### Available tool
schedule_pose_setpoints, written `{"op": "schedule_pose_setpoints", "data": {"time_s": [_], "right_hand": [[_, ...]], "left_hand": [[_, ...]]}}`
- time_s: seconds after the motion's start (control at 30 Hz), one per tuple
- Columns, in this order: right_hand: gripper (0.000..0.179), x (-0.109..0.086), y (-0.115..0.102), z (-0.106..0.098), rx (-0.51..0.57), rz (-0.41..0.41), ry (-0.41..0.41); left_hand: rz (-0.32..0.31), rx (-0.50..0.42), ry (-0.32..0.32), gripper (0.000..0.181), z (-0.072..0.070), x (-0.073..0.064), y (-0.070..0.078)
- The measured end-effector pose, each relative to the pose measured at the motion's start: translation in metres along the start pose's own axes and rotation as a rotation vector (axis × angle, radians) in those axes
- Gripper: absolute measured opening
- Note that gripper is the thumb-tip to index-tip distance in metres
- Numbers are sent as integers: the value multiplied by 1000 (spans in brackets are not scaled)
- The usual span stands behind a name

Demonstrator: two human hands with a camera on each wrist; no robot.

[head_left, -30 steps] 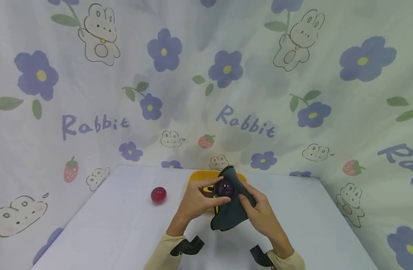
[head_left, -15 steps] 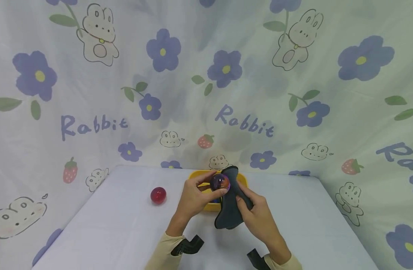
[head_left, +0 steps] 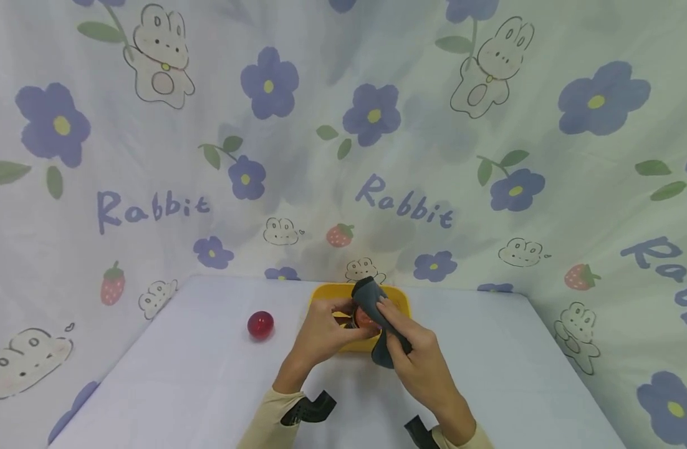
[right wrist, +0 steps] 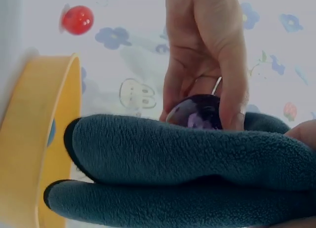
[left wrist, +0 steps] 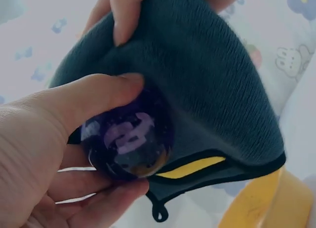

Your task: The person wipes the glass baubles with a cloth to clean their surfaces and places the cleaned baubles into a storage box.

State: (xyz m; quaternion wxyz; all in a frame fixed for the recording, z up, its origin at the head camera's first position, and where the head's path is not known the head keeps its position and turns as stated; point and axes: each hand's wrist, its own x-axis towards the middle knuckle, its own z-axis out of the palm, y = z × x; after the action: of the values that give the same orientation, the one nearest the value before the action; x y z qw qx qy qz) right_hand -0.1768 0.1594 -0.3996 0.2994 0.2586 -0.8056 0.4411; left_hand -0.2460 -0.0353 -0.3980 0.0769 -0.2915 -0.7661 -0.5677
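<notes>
Between thumb and fingers, my left hand holds a dark purple, glossy see-through ball with swirls inside. My right hand grips a folded dark teal cloth with black edging and a small hanging loop. The cloth lies against the ball's far side and hides part of it; in the left wrist view the left thumb overlaps the cloth's surface. Both hands are raised in front of a yellow basin.
A red ball lies on the white table, left of the basin. Something blue shows inside the basin in the right wrist view. A patterned curtain rises behind the table.
The right hand has moved left with the cloth, bringing it over the ball. The ball has turned in the left hand's fingers and is now partly covered. The red ball stays put.
</notes>
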Motion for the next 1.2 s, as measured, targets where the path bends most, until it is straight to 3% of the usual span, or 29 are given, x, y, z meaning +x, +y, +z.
{"op": "schedule_pose_setpoints", "data": {"time_s": [0.13, 0.3, 0.53, 0.77, 1.2], "right_hand": [[57, 2, 2, 0, -47, -42, -17], [53, 4, 9, -4, -93, -5, -23], [40, 1, 25, -15, 133, 202, -83], [40, 2, 26, -18, 253, 268, -115], [44, 2, 15, -19, 244, 315, -145]], "left_hand": [[58, 41, -33, 34, 4, -1, 1], [138, 93, -55, 41, 6, -2, 5], [157, 31, -87, 56, 6, -7, 9], [156, -23, -42, 55, 2, -7, 12], [133, -48, 79, 57, 5, -6, 11]]}}
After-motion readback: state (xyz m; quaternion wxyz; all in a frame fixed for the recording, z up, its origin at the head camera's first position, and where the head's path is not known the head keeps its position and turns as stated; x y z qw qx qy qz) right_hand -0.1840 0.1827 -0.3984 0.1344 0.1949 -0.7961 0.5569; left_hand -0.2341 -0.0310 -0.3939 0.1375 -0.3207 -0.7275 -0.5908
